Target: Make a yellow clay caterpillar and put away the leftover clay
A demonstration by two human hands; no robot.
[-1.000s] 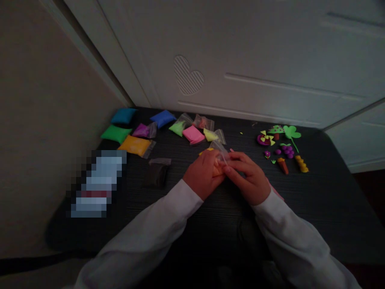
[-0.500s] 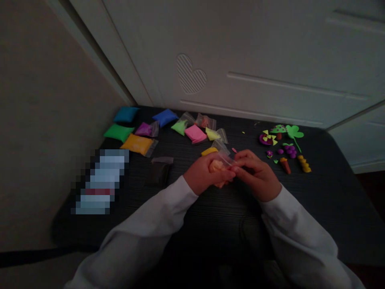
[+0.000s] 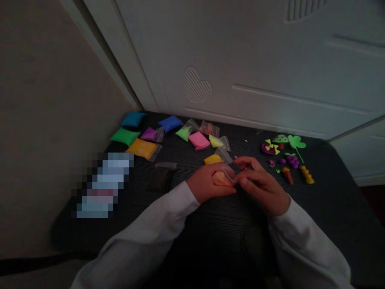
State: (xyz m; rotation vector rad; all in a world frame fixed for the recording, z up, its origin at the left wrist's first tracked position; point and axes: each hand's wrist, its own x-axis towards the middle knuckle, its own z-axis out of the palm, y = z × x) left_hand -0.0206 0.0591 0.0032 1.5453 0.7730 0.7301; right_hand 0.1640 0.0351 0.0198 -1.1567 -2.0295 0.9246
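My left hand (image 3: 207, 182) is wrapped around a clear zip bag of peach-coloured modelling clay (image 3: 221, 178), and the bag's see-through top points toward my right hand. My right hand (image 3: 260, 184) is just beside the bag's mouth, its fingers bent but apart; whether a fingertip touches the plastic I cannot tell. Right behind the left hand lies a bag of yellow clay (image 3: 213, 159). A tiny pink piece (image 3: 236, 157) shows by the right fingertips.
Bags of pink (image 3: 199, 140), orange-yellow (image 3: 142, 148), green (image 3: 125, 137) and black clay (image 3: 160, 178) lie on the dark table (image 3: 204, 233). Small clay figures, including purple grapes (image 3: 292, 160) and a green clover (image 3: 296, 142), are on the right. A blurred-out panel (image 3: 105, 184) lies at left.
The right fingers have come off the bag's edge and spread apart. The left hand still holds the bag. The whole view has shifted slightly, with things lower and further right.
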